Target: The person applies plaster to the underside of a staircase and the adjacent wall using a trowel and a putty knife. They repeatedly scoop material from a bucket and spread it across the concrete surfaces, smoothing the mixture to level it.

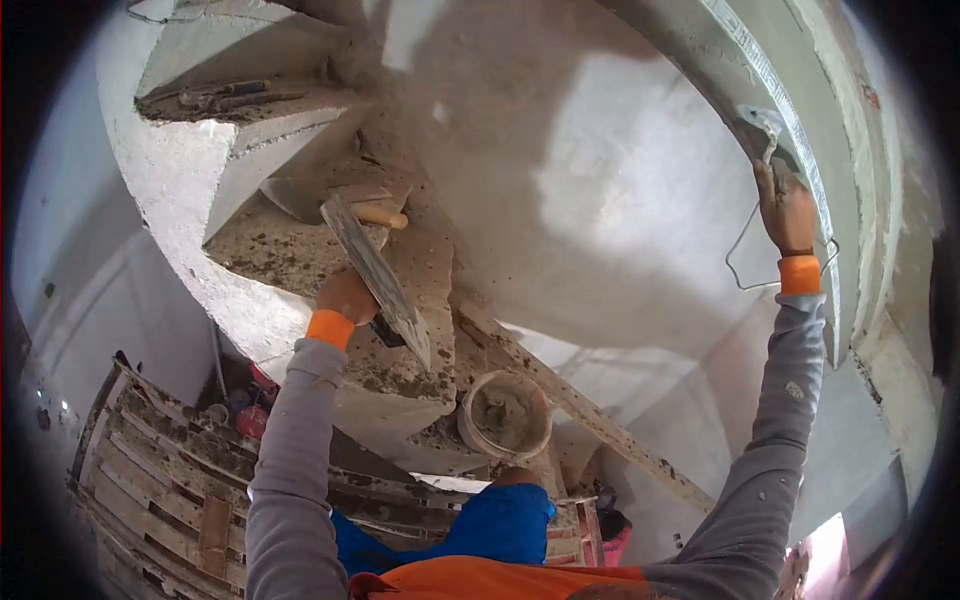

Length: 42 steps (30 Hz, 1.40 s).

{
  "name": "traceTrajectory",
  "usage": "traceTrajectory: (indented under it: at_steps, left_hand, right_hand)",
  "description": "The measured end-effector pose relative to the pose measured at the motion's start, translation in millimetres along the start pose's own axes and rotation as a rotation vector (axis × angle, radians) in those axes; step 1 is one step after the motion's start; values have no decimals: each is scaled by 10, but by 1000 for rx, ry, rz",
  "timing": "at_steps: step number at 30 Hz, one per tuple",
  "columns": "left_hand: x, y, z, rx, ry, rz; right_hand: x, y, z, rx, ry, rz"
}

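My left hand [347, 297] is closed round the grip of a long, flat plastering float [375, 275], held tilted above the mortar-spattered step. My right hand [788, 212] reaches up to the curved edge at the right, fingers closed on a small trowel [765, 125] whose blade touches or nearly touches the edge. A pale, printed strip [778, 75] runs along that edge, beside the trowel. Around my right wrist shows a bent wire [733, 262]; what it hangs from is hidden. A wooden-handled trowel [382, 216] lies on the step just beyond the float.
A bucket [467, 422] of mortar stands below, near my knee. A long plank [590, 408] slopes down to the right. Slatted wooden pallets [215, 535] lie at lower left. Several hand tools [240, 95] rest on an upper step. The plastered wall [490, 150] curves ahead.
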<state>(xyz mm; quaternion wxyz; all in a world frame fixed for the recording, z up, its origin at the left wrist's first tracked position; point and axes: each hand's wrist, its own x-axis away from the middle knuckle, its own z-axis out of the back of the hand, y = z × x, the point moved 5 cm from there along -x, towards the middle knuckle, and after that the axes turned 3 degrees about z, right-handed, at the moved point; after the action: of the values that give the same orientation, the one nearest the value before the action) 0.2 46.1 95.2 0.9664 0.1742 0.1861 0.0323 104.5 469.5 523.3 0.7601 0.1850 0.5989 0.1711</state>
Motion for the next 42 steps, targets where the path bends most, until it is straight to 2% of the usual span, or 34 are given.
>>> traceTrajectory:
  at_steps: [4, 7, 8, 11, 13, 15, 16, 18, 20, 21, 23, 24, 25, 26, 27, 31, 34, 37, 39, 40, 42]
  left_hand:
    - [167, 121, 272, 14, -33, 22]
    - [92, 69, 129, -62, 95, -92]
    - [57, 26, 82, -59, 69, -71]
    - [-22, -50, -41, -13, 15, -20]
    - [-34, -77, -51, 83, 34, 17]
    - [-93, -111, -140, -131, 109, -147]
    - [-104, -69, -177, -237, 146, -225]
    - [24, 119, 57, -149, 117, -129]
    - [49, 73, 51, -130, -25, -23]
    - [-52, -17, -37, -151, -150, 29]
    - [-125, -184, -230, -347, 146, -280]
    - [-238, -343, -314, -301, 78, -217]
    - [-302, -468, -396, -257, 16, -151]
    - [-272, -480, -399, -264, 6, -184]
    - [-269, -439, -340, -264, 6, -220]
    - [-263, -430, -323, -375, 73, -477]
    - [-108, -145, -125, -418, 60, -358]
    - [-130, -309, -220, -543, 204, -581]
    - [-94, -275, -205, -501, 239, -595]
    - [-80, -245, -184, -482, 258, -602]
    - [-91, -218, -127, -373, 170, -451]
  right_hand:
    - [206, 434, -338, 144, -80, -53]
    - [467, 711, -513, 218, -195, -19]
    - [580, 682, -499, 292, -182, -16]
    - [1005, 614, -609, 126, -100, 156]
    - [1367, 225, -511, -12, -76, 62]
    - [1787, -136, -546, -194, -300, -57]
    - [2034, -322, -616, -206, -452, -54]
    - [2564, -542, -848, -231, -722, -28]
    - [3170, -796, -1099, -270, -975, 30]
    - [3418, -879, -1167, -277, -1029, 27]
    - [3927, -1000, -1374, -308, -1153, 29]
    - [4122, -1059, -1476, -334, -1304, -18]
    - [4387, -1117, -1582, -435, -1054, 133]
    - [4386, -1210, -1615, -348, -1366, 69]
    - [4548, -1231, -1743, -353, -1481, 26]
    - [4648, -1502, -1854, -397, -1250, 164]
    - [4790, -1657, -2217, -369, -1196, 235]
    - [4826, -1808, -2467, -331, -1065, 275]
    - [4957, -1911, -2772, -316, -966, 337]
    - [4987, -1950, -2839, -297, -978, 303]
    - [4857, -2102, -2840, -257, -1000, 235]
